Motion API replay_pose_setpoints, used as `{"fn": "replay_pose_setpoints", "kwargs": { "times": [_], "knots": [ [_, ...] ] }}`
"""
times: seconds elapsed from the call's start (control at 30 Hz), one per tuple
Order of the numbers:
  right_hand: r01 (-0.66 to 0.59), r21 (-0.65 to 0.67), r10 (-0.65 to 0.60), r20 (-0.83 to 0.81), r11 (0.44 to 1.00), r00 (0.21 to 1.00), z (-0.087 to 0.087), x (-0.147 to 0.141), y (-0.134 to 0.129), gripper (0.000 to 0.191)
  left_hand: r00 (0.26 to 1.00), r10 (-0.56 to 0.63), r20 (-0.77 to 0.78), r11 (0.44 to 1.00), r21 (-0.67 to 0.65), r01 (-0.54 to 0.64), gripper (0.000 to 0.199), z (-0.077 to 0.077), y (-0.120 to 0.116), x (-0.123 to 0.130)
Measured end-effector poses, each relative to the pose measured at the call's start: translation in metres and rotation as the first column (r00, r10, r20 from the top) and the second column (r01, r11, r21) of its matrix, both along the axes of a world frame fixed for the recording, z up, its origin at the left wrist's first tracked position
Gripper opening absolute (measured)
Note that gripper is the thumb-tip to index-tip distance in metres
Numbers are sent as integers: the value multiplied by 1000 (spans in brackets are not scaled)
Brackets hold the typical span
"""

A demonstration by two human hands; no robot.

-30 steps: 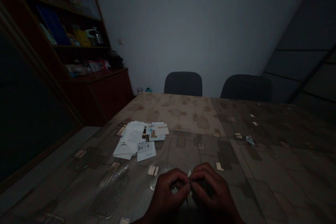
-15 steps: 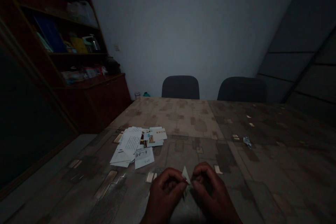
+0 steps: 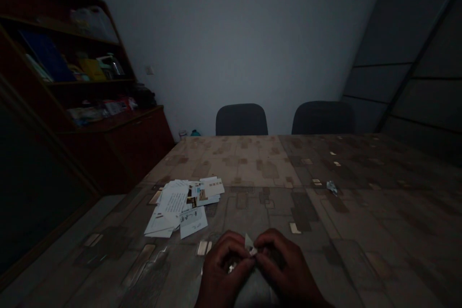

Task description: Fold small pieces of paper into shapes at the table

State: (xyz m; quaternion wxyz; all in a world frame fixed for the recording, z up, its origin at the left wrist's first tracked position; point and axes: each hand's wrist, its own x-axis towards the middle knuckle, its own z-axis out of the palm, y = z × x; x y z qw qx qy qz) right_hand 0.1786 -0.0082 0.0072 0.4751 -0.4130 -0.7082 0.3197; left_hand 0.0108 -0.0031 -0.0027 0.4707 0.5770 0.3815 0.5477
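Near the bottom centre, my left hand point(image 3: 228, 265) pinches a small pale piece of folded paper point(image 3: 249, 242) between thumb and forefinger. My right hand point(image 3: 280, 263) is closed on the paper's other side, its thumb and forefinger against it. The fingertips of both hands nearly touch. A pointed tip of the paper sticks up between them; its lower part is hidden by the fingers. A pile of printed white cards and papers point(image 3: 175, 204) lies on the patterned tablecloth point(image 3: 249, 168), ahead and to the left of my hands.
A small crumpled scrap point(image 3: 331, 187) lies on the right part of the table. Two dark chairs point(image 3: 241, 119) stand behind the far edge. At the left is a red-brown shelf cabinet point(image 3: 140, 137) with assorted items. The room is dim.
My right hand has come in against my left, and its fingertips now meet the paper. The paper's tip sits slightly lower and further left. The camera view has shifted a little.
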Motion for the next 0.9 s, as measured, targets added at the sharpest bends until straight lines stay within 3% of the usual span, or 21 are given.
{"fn": "replay_pose_setpoints", "kwargs": {
  "times": [0.1, 0.43, 0.57, 0.73, 0.9],
  "knots": [
    [-48, 56, 46, 41, 997, 998, 0, 0, 0, 10, 999, 14, -34, 1000, 27, -13, 13, 1, 0, -1],
    [-45, -28, 43, -61, 999, 997, 0, -1, 1, 9, 996, 57, -69, 998, 22, -55, 17, 4, 0, 4],
    [-48, -94, 39, -96, 994, 995, -2, -3, 2, 10, 993, 118, 2, 982, -145, -117, 18, 0, -2, 7],
    [17, -136, -33, -114, 991, 993, -3, -5, 2, 10, 991, 2, 134, 932, -360, 47, 46, -1, 2, 9],
    [4, -125, -18, -110, 992, 994, -7, -5, 2, 10, 999, -16, 38, 950, -312, 28, 40, 0, 5, 5]
  ]
}}
